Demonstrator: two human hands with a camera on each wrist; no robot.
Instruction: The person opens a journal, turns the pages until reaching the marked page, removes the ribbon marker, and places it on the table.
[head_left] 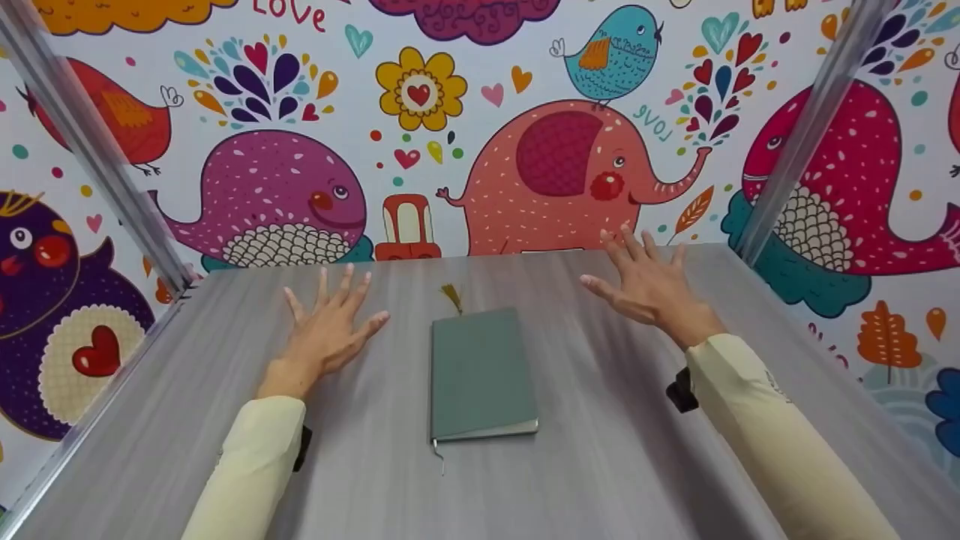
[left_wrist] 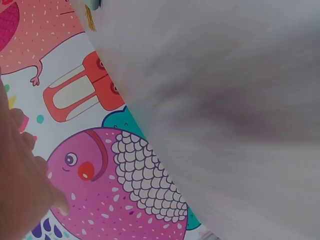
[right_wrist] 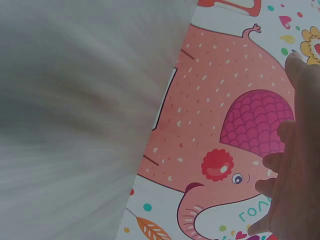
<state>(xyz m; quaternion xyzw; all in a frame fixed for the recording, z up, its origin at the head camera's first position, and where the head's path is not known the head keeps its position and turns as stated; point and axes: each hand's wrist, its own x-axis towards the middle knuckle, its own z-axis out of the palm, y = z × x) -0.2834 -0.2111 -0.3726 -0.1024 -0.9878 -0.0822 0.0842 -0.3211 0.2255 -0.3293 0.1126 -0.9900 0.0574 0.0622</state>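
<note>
A green notebook (head_left: pixel 484 375) lies closed on the grey table between the two hands. From its top edge sticks out a gold tassel (head_left: pixel 451 297), and a thin ribbon (head_left: pixel 439 456) hangs out at the bottom left corner. To the left of the notebook my left hand (head_left: pixel 324 330) is held over the table, fingers spread, nothing in it. My right hand (head_left: pixel 649 285) is up on the right side, fingers spread and holding nothing. In the left wrist view, only the tassel (left_wrist: pixel 90 19) and a corner of the notebook (left_wrist: pixel 93 4) show at the top.
Behind the grey table (head_left: pixel 390 495) stands a printed wall with a cartoon elephant (head_left: pixel 555 180) and whales. Metal posts (head_left: pixel 97 142) rise at the table's back corners. Dark wrist devices (head_left: pixel 682 390) sit under both cream sleeves.
</note>
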